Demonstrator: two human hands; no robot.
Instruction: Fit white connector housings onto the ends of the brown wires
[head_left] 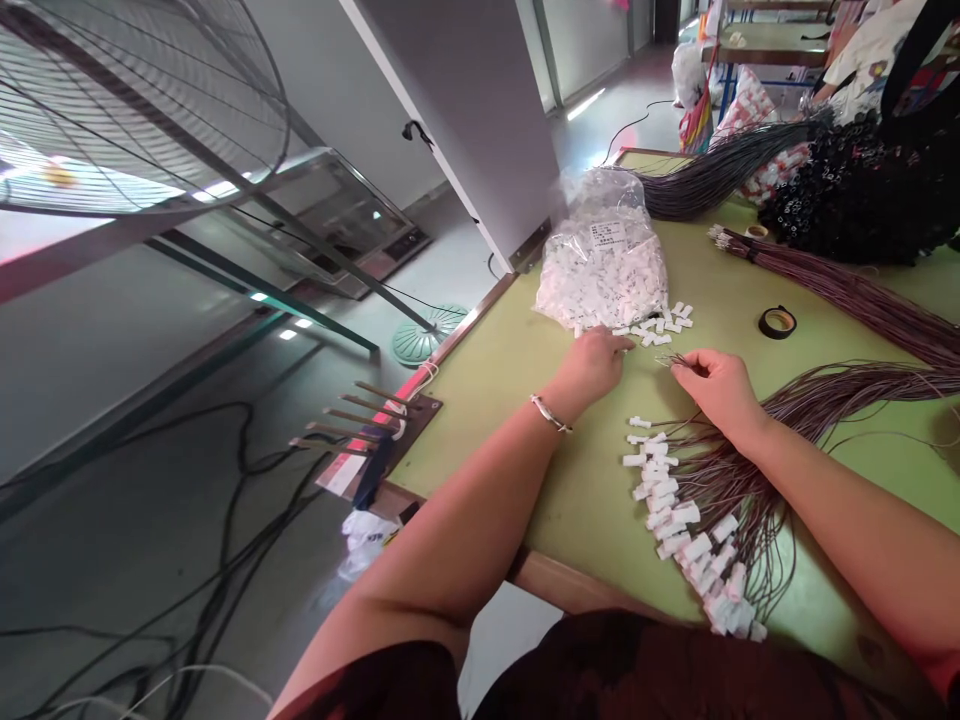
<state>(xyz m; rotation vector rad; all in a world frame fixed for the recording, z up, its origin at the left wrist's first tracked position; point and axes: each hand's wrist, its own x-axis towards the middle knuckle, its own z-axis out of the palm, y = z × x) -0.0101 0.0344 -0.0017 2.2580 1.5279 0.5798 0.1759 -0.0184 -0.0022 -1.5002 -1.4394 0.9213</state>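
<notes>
My left hand is at the near edge of a clear plastic bag full of small white connectors. Its fingers are bent near loose white connectors on the green table; whether it grips one is hidden. To its right, my right hand pinches thin dark wires, their bare ends pointing left. Below the hands lies a fan of wires tipped with white connectors, reaching toward the table's front edge.
A roll of black tape and a bundle of brownish wires lie at the right. Farther back are dark wires and a black pile. A pegged board sits at the table's left edge, with a fan beyond.
</notes>
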